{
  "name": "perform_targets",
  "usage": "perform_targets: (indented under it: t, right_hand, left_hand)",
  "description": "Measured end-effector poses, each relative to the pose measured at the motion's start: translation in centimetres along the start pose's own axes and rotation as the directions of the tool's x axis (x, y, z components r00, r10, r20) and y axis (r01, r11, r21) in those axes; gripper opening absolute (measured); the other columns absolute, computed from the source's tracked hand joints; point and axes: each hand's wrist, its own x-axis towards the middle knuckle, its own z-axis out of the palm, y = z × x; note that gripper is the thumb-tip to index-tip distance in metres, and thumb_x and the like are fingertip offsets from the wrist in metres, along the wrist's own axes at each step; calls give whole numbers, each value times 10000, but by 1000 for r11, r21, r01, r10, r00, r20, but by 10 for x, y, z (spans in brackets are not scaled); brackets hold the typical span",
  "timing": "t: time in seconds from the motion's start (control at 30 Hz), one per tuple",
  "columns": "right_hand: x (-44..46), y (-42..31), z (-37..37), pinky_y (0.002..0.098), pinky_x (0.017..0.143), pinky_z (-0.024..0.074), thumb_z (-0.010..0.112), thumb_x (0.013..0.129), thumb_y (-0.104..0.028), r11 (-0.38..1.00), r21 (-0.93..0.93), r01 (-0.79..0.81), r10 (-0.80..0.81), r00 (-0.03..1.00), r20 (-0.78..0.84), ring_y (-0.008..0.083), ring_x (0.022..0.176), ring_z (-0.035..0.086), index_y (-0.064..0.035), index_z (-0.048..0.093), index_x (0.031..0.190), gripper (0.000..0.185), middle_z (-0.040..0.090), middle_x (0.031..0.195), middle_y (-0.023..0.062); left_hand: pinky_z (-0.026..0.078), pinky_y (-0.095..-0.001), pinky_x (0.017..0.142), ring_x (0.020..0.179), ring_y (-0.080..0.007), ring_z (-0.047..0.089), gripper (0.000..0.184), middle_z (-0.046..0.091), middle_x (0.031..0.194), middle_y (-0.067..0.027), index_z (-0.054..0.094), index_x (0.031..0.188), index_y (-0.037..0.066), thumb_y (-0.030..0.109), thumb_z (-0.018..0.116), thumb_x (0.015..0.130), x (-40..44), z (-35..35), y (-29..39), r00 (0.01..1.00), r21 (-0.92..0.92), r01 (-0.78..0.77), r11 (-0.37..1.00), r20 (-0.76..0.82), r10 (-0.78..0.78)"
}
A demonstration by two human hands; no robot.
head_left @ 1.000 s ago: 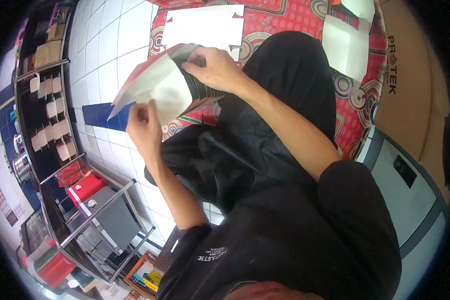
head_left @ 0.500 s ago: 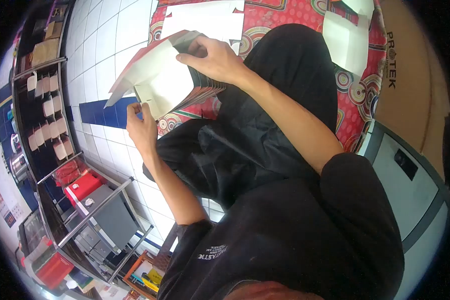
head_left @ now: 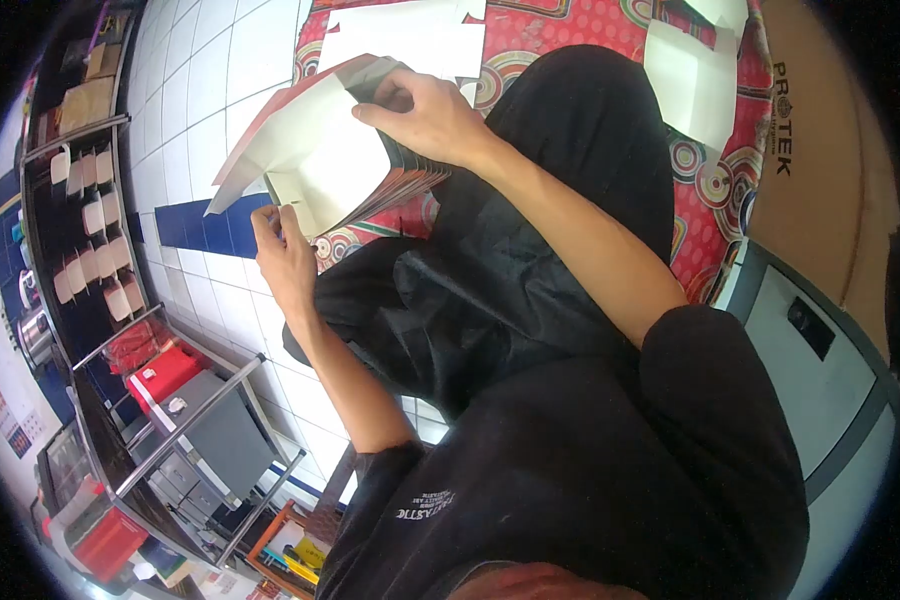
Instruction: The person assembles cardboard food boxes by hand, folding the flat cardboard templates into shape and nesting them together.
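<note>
A paper food box [head_left: 335, 165], white inside and partly folded, stands open above my lap with its reddish lid tilted up. Beneath it, the edges of several nested boxes [head_left: 402, 187] fan out. My left hand [head_left: 288, 258] pinches a small flap at the box's near left corner, fingers bent and pressed together. At the far right corner my right hand [head_left: 435, 115] is closed on the wall, thumb inside and fingers curled around the greyish fold. Part of the right fingertips is hidden behind the cardboard.
Flat white card sheets [head_left: 400, 40] lie on the red patterned mat [head_left: 530, 30]. Another open white box [head_left: 690, 85] sits to the right, near a large brown carton [head_left: 820, 150]. A metal rack [head_left: 90, 230] with folded boxes stands at the left over white floor tiles.
The box and lid have shifted very slightly left in view. My left fingers have moved a little at the corner flap; my right hand keeps its grip.
</note>
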Motion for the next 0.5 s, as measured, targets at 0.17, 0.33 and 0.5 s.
perform_targets:
  t: [0.17, 0.33, 0.5]
  right_hand:
    - [2, 9, 13, 423, 979, 578, 835, 930, -515, 997, -4, 74, -74, 997, -36, 341, 1096, 762, 11, 766, 1148, 574, 796, 1137, 200]
    - [4, 11, 18, 442, 988, 570, 839, 913, -512, 988, 89, 130, -129, 992, -15, 391, 1119, 737, 35, 732, 1212, 632, 760, 1175, 245]
    - [24, -15, 15, 437, 1097, 539, 822, 950, -505, 966, -44, 256, -255, 966, 31, 381, 1266, 705, 4, 706, 1335, 649, 732, 1340, 234]
  left_hand:
    - [583, -386, 743, 850, -233, 727, 460, 755, 1154, -239, 628, 1322, -65, 349, 622, 1122, -3, 7, -3, 976, -259, 217, 941, 33, -216]
    - [576, -335, 759, 924, -188, 703, 445, 752, 1167, -176, 650, 1332, -86, 299, 654, 1108, 5, -1, -24, 974, -377, 150, 914, 213, -72]
    - [609, -328, 814, 1025, -195, 728, 434, 740, 1205, -127, 638, 1394, -51, 291, 652, 1127, 3, -1, -18, 991, -513, 130, 849, 92, -97]
